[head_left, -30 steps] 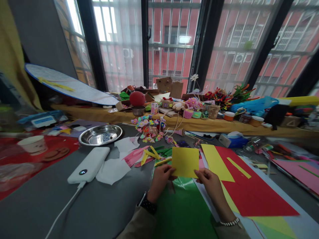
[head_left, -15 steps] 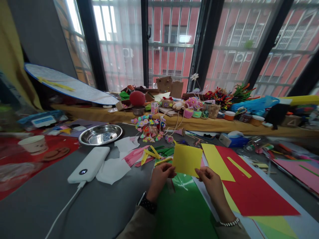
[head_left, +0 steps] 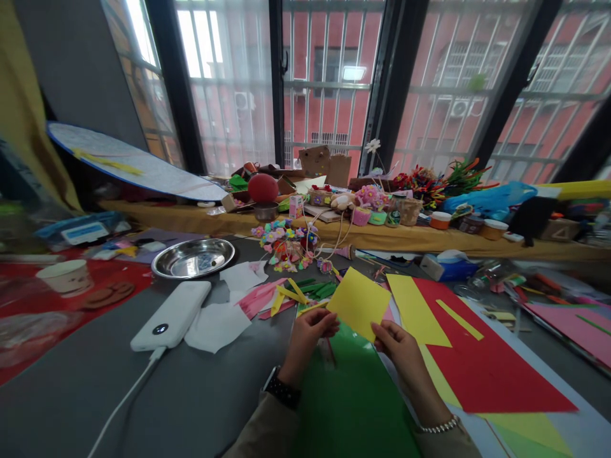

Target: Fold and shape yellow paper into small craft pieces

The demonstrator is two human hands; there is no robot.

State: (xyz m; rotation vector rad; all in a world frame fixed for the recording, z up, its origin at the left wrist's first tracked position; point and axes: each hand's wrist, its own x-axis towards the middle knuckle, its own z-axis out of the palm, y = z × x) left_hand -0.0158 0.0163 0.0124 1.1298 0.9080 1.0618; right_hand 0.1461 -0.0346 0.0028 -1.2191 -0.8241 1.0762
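Note:
A square of yellow paper [head_left: 359,302] is held up in front of me, turned so that one corner points upward. My right hand [head_left: 398,346] pinches it close to its lower right corner. At the paper's left corner are the curled fingers of my left hand [head_left: 312,331], closed against its edge; how firmly they grip is hard to see. Beneath both hands lies a glossy green sheet [head_left: 353,394]. Just behind the paper are folded green strips [head_left: 317,289] and yellow strips [head_left: 289,294], partly covered.
On the right lie a red sheet [head_left: 496,362], a yellow sheet [head_left: 415,308] and a narrow yellow strip [head_left: 459,319]. To the left are a white power bank [head_left: 174,315] with a cable, torn white paper [head_left: 217,327] and a metal dish [head_left: 193,259]. Crafts crowd the window ledge [head_left: 396,240].
The yellow paper square has turned from nearly level to corner-up. My right hand has shifted slightly left with its corner; my left hand has barely moved.

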